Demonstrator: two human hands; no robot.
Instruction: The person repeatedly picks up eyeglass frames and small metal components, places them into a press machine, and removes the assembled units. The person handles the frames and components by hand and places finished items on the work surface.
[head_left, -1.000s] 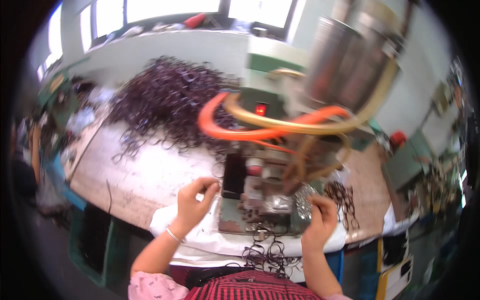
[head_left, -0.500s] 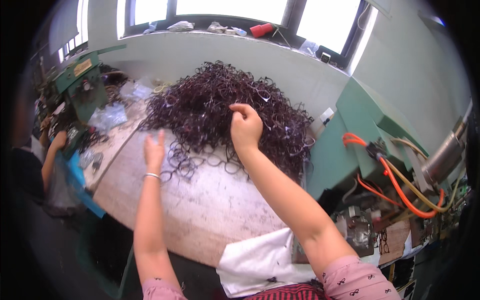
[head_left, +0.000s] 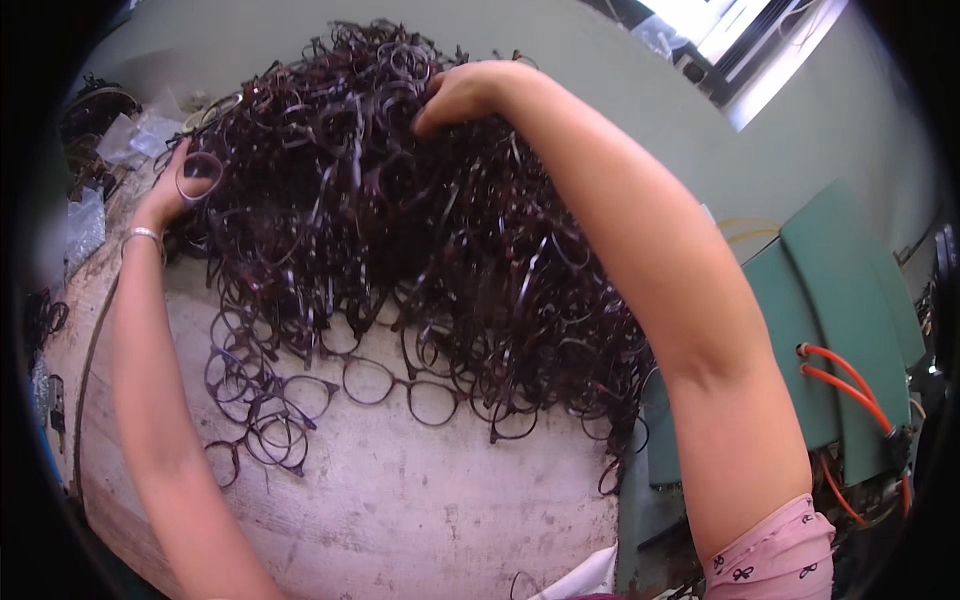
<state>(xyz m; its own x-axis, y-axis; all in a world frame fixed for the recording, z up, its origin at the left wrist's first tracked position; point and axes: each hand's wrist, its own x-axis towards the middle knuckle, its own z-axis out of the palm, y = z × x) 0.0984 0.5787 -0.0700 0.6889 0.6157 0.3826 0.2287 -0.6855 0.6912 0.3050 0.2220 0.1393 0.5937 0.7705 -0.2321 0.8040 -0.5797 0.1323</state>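
A large tangled heap of dark brown eyeglass frames (head_left: 320, 215) rises on the worktable. My left hand (head_left: 172, 192) reaches to the heap's left edge, thumb and fingers apart; one round rim lies across it and partly covers the fingers. High on the right side of the heap, my right hand (head_left: 468, 92) touches the frames from above, its thumb apart from the fingers. Its fingertips are partly hidden among the frames. A single eyeglass frame (head_left: 405, 385) lies along the heap's front edge, beside several looser ones (head_left: 270, 425) at the left.
The wooden tabletop (head_left: 400, 520) shows scuffs and specks. To the right stands a green machine (head_left: 800, 300) with orange hoses (head_left: 850, 375). Clear plastic bags (head_left: 85, 230) lie at the left, and a white cloth (head_left: 590, 575) hangs at the near edge. A wall rises behind the heap.
The view has moved closer to the heap. Both hands have reached farther forward, from in front of the heap to its left edge and upper right side. The right hand's fingers have uncurled.
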